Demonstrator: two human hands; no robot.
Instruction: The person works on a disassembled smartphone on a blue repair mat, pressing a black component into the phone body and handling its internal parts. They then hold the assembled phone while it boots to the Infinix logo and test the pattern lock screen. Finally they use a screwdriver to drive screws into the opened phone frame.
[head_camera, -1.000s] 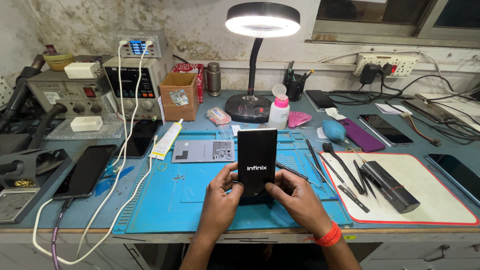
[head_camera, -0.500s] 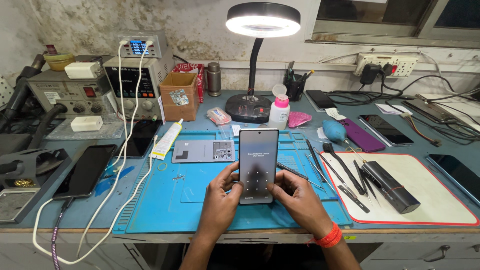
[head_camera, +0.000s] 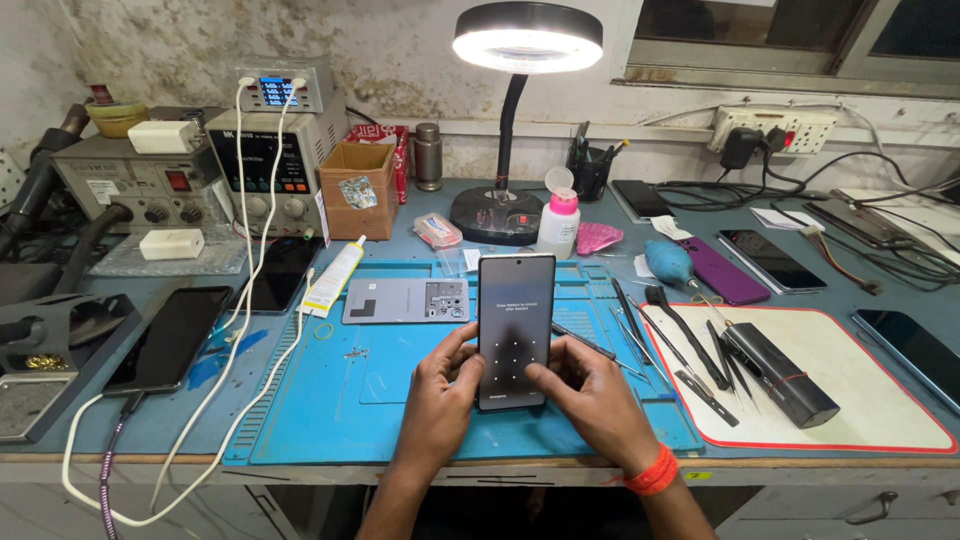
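1. The left hand (head_camera: 437, 395) is gripping a smartphone (head_camera: 515, 330) along its left edge, fingers curled behind it and the thumb lying against the side, so the phone is standing nearly upright between both hands.
2. The right hand (head_camera: 590, 400) is cradling the phone's right edge from behind while its thumb is reaching across the lower glass and touching the lit screen, which is showing a grid of dots.
3. A blue work mat (head_camera: 330, 400) is lying directly beneath both hands and the phone.
4. A grey phone back cover (head_camera: 405, 300) is lying on the mat just beyond the left hand.
5. Further to the left of the left hand, a black phone (head_camera: 168, 338) is lying plugged into a white cable (head_camera: 215, 420).
6. Just right of the right hand, tweezers and thin tools (head_camera: 690, 350) are lying beside a black cylindrical tool (head_camera: 780, 375) on a white pad (head_camera: 870, 400).
7. Beyond the phone, a ring lamp (head_camera: 527, 38) is glowing.
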